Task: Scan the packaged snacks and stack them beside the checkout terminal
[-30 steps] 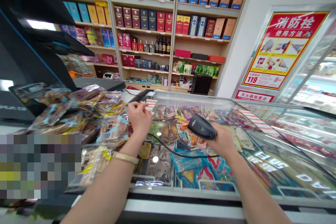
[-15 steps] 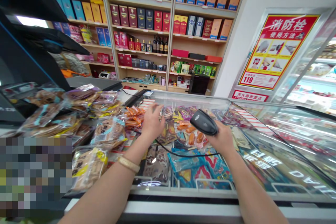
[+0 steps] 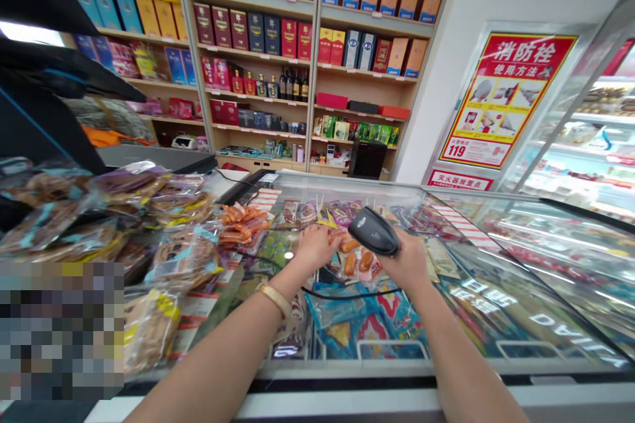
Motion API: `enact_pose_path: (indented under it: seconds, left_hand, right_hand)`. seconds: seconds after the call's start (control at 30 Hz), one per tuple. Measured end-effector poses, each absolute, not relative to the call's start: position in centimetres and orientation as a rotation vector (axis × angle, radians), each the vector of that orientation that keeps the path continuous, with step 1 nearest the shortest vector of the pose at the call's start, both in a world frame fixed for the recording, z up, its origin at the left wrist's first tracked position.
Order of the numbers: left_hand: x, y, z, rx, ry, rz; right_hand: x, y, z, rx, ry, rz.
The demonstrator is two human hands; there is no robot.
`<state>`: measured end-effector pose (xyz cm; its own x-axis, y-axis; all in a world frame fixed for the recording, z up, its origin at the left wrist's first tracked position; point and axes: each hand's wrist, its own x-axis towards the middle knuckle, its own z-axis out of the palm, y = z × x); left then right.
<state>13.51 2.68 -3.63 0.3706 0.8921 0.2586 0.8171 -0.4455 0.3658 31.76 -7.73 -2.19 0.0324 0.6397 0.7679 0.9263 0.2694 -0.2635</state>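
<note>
My right hand (image 3: 409,264) is closed round the handle of a black barcode scanner (image 3: 374,231), held above the glass top. My left hand (image 3: 317,248) is at the left edge of a clear pack of small sausages (image 3: 360,263), its fingers bent and closed on that edge; the fingertips are partly hidden. The pack lies under the scanner's head. A black cable (image 3: 342,294) loops below both hands. Left of my left hand lies a pile of orange-wrapped snacks (image 3: 243,225).
Clear packs of flat brown food (image 3: 183,254) are heaped at the left, beside a dark screen stand (image 3: 44,112). A glass-topped freezer (image 3: 476,370) with bagged goods inside spans the front. Shelves of boxes and bottles (image 3: 258,46) stand behind; a red notice (image 3: 510,99) hangs at right.
My left hand has moved right, from beside the orange-wrapped snacks to the sausage pack, and its fingers have drawn together. My right hand keeps the scanner nearly still. The view has shifted slightly.
</note>
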Motion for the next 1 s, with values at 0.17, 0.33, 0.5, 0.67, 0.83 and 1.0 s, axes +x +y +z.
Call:
enact_pose_path:
  seconds: [0.17, 0.33, 0.5, 0.67, 0.83, 1.0]
  left_hand:
    - [12.3, 3.7, -4.2, 2.113, 1.164, 1.008]
    - [10.6, 4.5, -3.1, 1.505, 0.754, 1.220]
    - [10.0, 4.6, -2.0, 1.251, 0.704, 1.367]
    - [10.0, 4.6, -1.8, 1.228, 0.668, 1.416]
    - [10.1, 4.3, -1.6, 1.305, 0.671, 1.382]
    - [10.1, 3.9, -1.2, 1.315, 0.672, 1.366]
  right_hand:
    - [31.8, -7.8, -2.3, -1.468, -1.668, -0.393]
    - [32.0, -7.8, -2.3, -1.465, -1.701, -0.385]
    - [31.7, -7.9, -2.3, -1.460, -1.717, -0.420]
    - [31.4, -8.2, -2.2, -1.493, -1.767, -0.385]
    - [31.1, -8.2, -1.9, -1.538, -1.806, -0.355]
    - [30.9, -8.3, -1.8, -1.587, -1.817, -0.313]
